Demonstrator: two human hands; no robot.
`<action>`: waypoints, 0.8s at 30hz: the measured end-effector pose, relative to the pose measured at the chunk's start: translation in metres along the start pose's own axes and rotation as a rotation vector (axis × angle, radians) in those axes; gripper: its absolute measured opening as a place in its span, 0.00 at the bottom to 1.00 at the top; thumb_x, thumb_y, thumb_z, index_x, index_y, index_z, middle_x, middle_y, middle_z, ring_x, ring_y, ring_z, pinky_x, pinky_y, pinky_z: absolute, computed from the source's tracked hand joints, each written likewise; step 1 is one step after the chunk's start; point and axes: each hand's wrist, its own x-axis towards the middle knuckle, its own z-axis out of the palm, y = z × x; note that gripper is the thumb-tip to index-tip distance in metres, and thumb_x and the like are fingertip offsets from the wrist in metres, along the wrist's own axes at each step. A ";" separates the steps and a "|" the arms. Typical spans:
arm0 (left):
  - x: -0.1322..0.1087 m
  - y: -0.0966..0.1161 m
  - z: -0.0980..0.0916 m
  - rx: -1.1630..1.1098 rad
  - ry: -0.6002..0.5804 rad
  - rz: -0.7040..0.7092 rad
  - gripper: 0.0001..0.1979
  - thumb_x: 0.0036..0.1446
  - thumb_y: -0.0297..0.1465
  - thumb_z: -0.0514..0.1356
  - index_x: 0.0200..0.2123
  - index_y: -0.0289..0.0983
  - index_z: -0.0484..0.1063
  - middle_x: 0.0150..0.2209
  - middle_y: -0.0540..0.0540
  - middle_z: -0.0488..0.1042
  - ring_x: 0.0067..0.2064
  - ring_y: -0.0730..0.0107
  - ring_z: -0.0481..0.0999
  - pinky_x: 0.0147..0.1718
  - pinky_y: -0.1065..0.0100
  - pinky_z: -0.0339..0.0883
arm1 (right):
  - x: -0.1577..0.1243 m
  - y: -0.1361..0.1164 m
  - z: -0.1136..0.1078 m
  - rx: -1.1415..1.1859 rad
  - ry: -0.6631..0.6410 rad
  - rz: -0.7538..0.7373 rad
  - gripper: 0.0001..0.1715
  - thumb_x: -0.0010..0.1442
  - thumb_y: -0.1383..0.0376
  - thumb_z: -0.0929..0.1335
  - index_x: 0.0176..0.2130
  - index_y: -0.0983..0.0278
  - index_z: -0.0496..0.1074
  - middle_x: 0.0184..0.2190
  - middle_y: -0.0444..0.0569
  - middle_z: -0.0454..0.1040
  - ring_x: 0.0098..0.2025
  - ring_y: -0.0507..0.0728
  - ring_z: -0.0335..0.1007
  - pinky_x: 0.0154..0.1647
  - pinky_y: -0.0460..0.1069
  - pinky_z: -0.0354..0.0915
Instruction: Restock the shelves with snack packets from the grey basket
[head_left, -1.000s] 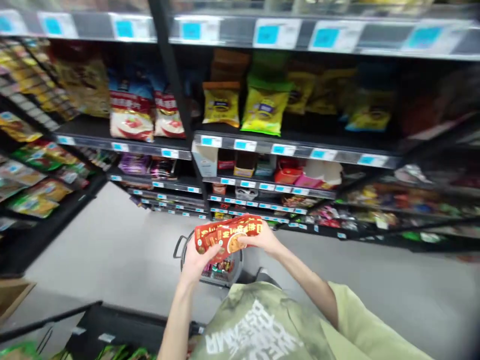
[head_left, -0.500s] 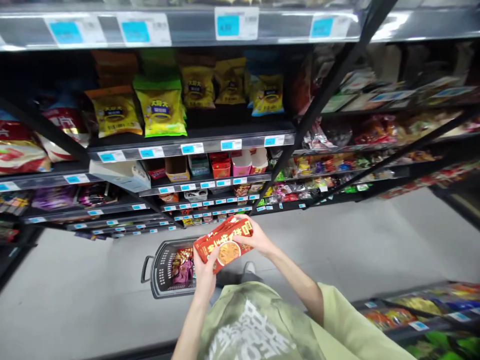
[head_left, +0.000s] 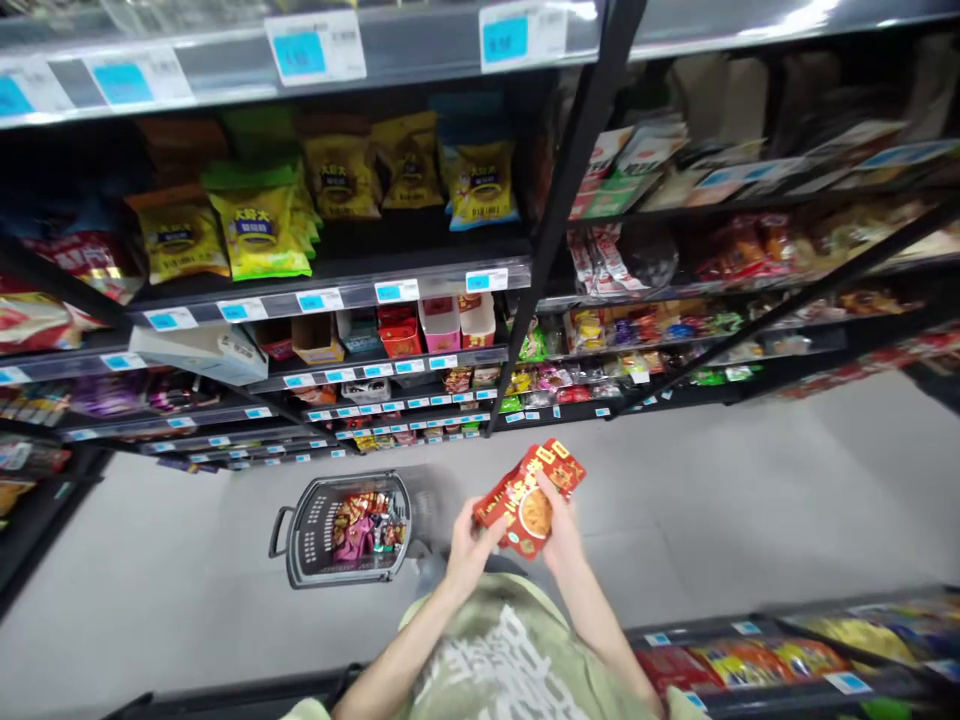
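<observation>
Red snack packets with a picture of a round bowl of food on the front are held in front of my body. At least two overlap, fanned slightly apart at the upper right end. My left hand grips their lower left edge, thumb across the front. On the right side my right hand holds them, its thumb lying over the printed face. To the left on the floor stands a dark grey shopping basket with several colourful snack packs in it.
Ahead runs a dark shelf unit with yellow snack bags and small open boxes. A slanting black post divides the bays. Behind me at the lower right is another shelf of packets. Grey floor lies between.
My body and view have turned to the right. Both hands have carried the packets rightward, away from above the basket, whose contents now show more fully. The packets have fanned apart.
</observation>
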 end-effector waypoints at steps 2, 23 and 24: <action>0.005 0.005 0.007 -0.052 -0.033 -0.013 0.21 0.54 0.42 0.68 0.47 0.37 0.72 0.46 0.41 0.78 0.47 0.59 0.78 0.46 0.64 0.71 | 0.000 -0.007 -0.010 -0.020 0.033 -0.033 0.31 0.41 0.59 0.81 0.43 0.60 0.71 0.35 0.45 0.82 0.34 0.60 0.80 0.34 0.53 0.77; 0.022 0.005 0.053 -0.114 0.393 0.087 0.28 0.54 0.43 0.68 0.55 0.37 0.75 0.56 0.39 0.76 0.54 0.53 0.77 0.53 0.56 0.71 | 0.005 -0.027 0.025 -0.051 -0.317 0.077 0.34 0.54 0.42 0.72 0.48 0.65 0.75 0.45 0.53 0.81 0.44 0.63 0.80 0.50 0.56 0.74; 0.021 0.005 0.051 -0.015 0.388 0.132 0.26 0.54 0.42 0.68 0.54 0.37 0.76 0.55 0.39 0.76 0.55 0.53 0.76 0.55 0.56 0.70 | 0.008 -0.028 0.023 -0.062 -0.338 0.087 0.34 0.55 0.42 0.71 0.48 0.65 0.75 0.44 0.53 0.81 0.45 0.63 0.80 0.51 0.57 0.74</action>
